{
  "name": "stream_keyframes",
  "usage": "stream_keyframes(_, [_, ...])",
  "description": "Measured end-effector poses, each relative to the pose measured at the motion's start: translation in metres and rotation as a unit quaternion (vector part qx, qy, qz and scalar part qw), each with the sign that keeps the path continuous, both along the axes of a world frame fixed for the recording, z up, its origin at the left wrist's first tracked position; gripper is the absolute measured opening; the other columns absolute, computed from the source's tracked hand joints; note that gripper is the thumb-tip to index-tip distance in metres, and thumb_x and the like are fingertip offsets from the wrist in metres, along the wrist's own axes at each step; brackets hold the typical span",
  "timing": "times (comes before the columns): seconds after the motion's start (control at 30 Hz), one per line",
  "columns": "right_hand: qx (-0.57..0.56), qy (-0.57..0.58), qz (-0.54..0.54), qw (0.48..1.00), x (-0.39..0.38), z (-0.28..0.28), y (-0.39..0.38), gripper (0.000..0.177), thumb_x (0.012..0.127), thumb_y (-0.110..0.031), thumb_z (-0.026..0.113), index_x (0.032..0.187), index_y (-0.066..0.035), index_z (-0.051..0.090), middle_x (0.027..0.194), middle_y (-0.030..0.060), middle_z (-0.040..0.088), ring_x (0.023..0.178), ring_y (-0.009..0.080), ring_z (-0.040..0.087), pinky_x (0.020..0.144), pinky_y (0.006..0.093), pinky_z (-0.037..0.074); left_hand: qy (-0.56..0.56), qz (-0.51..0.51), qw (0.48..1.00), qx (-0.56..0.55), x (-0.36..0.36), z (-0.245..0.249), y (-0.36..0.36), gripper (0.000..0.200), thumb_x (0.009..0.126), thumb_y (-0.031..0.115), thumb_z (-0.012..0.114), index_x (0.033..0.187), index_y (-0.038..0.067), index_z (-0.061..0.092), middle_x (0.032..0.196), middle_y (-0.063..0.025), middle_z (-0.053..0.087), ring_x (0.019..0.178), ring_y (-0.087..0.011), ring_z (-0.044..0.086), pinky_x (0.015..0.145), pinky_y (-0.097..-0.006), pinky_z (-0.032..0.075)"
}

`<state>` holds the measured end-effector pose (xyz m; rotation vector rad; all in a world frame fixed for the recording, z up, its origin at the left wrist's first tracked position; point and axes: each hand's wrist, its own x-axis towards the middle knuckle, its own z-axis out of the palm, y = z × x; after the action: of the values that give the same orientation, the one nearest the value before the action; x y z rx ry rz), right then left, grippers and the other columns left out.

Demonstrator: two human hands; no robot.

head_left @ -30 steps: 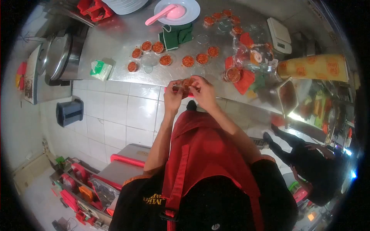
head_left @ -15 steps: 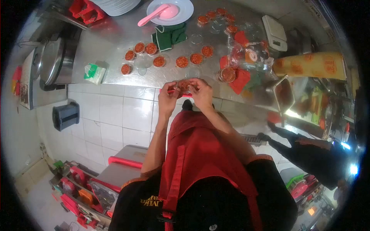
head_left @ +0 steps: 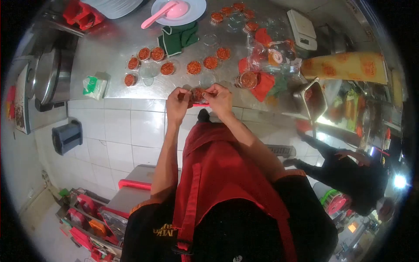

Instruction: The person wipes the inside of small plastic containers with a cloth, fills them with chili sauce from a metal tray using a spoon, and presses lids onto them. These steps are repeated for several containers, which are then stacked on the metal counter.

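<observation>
Between my hands, at the table's front edge, is a small plastic cup of red sauce (head_left: 198, 94). My left hand (head_left: 177, 105) is closed around its left side. On the other side my right hand (head_left: 220, 99) pinches the cup's rim; whether a lid lies under those fingers is too small to tell. Just beyond stand several filled sauce cups (head_left: 194, 67) without lids, in a loose row. Transparent round lids (head_left: 208, 78) lie among them. A stack of cups topped with red sauce (head_left: 248, 80) stands to the right of my right hand.
A green cloth (head_left: 179, 38) and a plate (head_left: 198, 9) with a pink ladle (head_left: 163, 14) lie farther back. Rightward are a plastic bag (head_left: 262, 54), a kitchen scale (head_left: 302, 29) and a metal container (head_left: 310, 99). Another person (head_left: 345, 174) works at the right.
The whole view has shifted, moving the table's contents leftward and slightly up. My hands stay on the cup, with the right fingers now at its rim. The other person has moved slightly.
</observation>
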<state>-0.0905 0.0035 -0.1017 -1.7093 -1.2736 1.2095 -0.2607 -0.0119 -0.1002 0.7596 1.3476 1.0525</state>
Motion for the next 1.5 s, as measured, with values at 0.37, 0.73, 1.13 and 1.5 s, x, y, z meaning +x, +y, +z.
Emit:
stream_keyframes(0.37, [-0.079, 0.037, -0.003, 0.996, -0.001, -0.010, 0.001, 0.018, 0.082, -0.014, 0.076, 0.092, -0.001, 0.067, 0.080, 0.0118, 0.072, 0.075, 0.0217, 0.070, 0.068, 0.0345, 0.055, 0.067, -0.024, 0.997, 0.014, -0.003, -0.016, 0.003, 0.006, 0.093, 0.006, 0.062, 0.090, 0.002, 0.058, 0.076, -0.0051, 0.064, 0.062, -0.0112, 0.062, 0.053, -0.0269, 0.054])
stream_keyframes(0.73, [0.097, 0.096, -0.119, 0.983, 0.113, 0.085, -0.012, 0.014, 0.097, -0.006, 0.059, 0.111, -0.004, 0.060, 0.101, 0.0069, 0.064, 0.085, 0.0153, 0.067, 0.064, 0.0291, 0.059, 0.091, -0.091, 0.991, 0.045, 0.035, 0.063, -0.006, 0.028, 0.094, 0.016, 0.069, 0.113, 0.003, 0.052, 0.093, -0.0071, 0.064, 0.082, -0.0153, 0.066, 0.072, -0.0294, 0.054])
stream_keyframes(1.13, [-0.021, 0.108, -0.166, 0.980, 0.129, 0.084, 0.017, 0.016, 0.094, -0.012, 0.067, 0.107, -0.003, 0.063, 0.090, 0.0060, 0.065, 0.069, 0.0120, 0.063, 0.058, 0.0270, 0.055, 0.218, 0.005, 0.969, 0.115, 0.053, -0.004, 0.011, 0.035, 0.091, 0.011, 0.067, 0.119, 0.009, 0.046, 0.082, -0.0119, 0.072, 0.074, -0.0246, 0.070, 0.070, -0.0364, 0.053])
stream_keyframes(1.5, [0.233, -0.196, 0.147, 0.941, 0.049, 0.071, -0.041, 0.030, 0.086, -0.008, 0.070, 0.112, -0.001, 0.058, 0.092, 0.0139, 0.069, 0.072, 0.0237, 0.067, 0.064, 0.0337, 0.053, -0.055, -0.013, 0.997, 0.060, 0.028, 0.002, -0.021, 0.029, 0.097, -0.001, 0.053, 0.126, 0.005, 0.052, 0.086, -0.0023, 0.058, 0.079, -0.0103, 0.058, 0.073, -0.0252, 0.050])
